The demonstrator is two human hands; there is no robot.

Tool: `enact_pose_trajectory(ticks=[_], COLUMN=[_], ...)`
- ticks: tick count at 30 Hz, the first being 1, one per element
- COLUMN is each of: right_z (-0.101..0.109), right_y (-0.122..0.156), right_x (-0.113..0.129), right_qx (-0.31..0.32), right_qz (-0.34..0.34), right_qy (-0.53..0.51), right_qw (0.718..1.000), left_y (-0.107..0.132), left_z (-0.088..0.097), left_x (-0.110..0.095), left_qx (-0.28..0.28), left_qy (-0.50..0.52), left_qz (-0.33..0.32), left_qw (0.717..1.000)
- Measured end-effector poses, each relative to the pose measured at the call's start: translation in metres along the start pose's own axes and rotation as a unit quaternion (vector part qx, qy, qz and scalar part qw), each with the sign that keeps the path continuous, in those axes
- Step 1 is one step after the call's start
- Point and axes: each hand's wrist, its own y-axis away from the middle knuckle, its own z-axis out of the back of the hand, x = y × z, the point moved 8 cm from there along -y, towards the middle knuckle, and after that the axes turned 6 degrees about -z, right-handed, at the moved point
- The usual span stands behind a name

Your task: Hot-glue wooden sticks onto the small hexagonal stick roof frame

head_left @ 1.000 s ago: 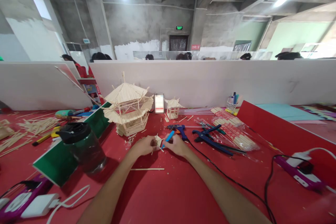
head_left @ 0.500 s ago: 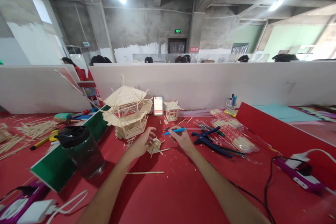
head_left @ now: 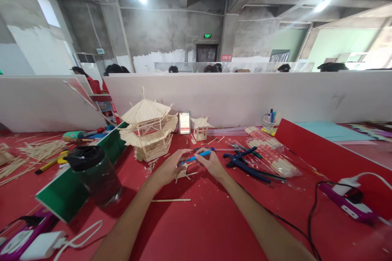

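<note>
Red tabletop (head_left: 196,228), littered with sticks: your right hand (head_left: 212,165) is closed around the blue tool (head_left: 196,157). Your left hand (head_left: 168,169) curls at its tip, but I can't tell whether it grips. The small stick roof (head_left: 183,174) lies loose beneath them, and the tall pagoda (head_left: 148,130) stands assembled behind.

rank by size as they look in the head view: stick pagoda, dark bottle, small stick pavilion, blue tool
1. stick pagoda and dark bottle: alike; the bottle is nearer the camera, so unranked
2. small stick pavilion
3. blue tool
</note>
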Motion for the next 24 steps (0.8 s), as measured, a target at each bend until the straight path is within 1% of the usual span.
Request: enact_pose_trajectory(ticks=[2, 4, 7, 11, 13, 16, 19, 21, 24], right_z=[0.000, -0.003, -0.011, -0.015, -0.013, -0.010, -0.013, -0.018, -0.024], right_y=[0.001, 0.002, 0.004, 0.004, 0.003, 0.001, 0.002, 0.003, 0.007], right_x=[0.002, 0.003, 0.002, -0.005, -0.008, -0.010, -0.008, -0.008, -0.009], right_qx=[0.001, 0.020, 0.072, 0.132, 0.139, 0.136, 0.129, 0.121, 0.104], right_qz=[0.007, 0.014, 0.016, -0.012, -0.025, -0.032, -0.023, -0.019, -0.021], right_qy=[0.017, 0.031, 0.041, 0.034, 0.032, 0.043, 0.054, 0.034, -0.015], right_qw=[1.000, 0.999, 0.996, 0.991, 0.989, 0.989, 0.990, 0.992, 0.994], left_y=[0.000, 0.000, 0.001, 0.000, -0.002, -0.004, -0.004, -0.003, -0.003], left_z=[-0.001, -0.003, -0.007, -0.007, -0.003, 0.002, 0.001, -0.002, -0.005], left_x=[-0.003, -0.005, -0.004, 0.001, 0.003, 0.005, 0.002, -0.004, -0.013], left_qx=[0.004, 0.011, 0.021, 0.017, 0.001, -0.017, -0.003, 0.008, 0.010], left_qy=[0.000, 0.012, 0.048, 0.064, 0.042, -0.032, -0.099, -0.135, -0.194], left_qz=[0.002, 0.008, 0.029, 0.043, 0.036, 0.044, 0.057, 0.036, -0.011], left_qw=[1.000, 1.000, 0.998, 0.997, 0.998, 0.998, 0.993, 0.990, 0.981])
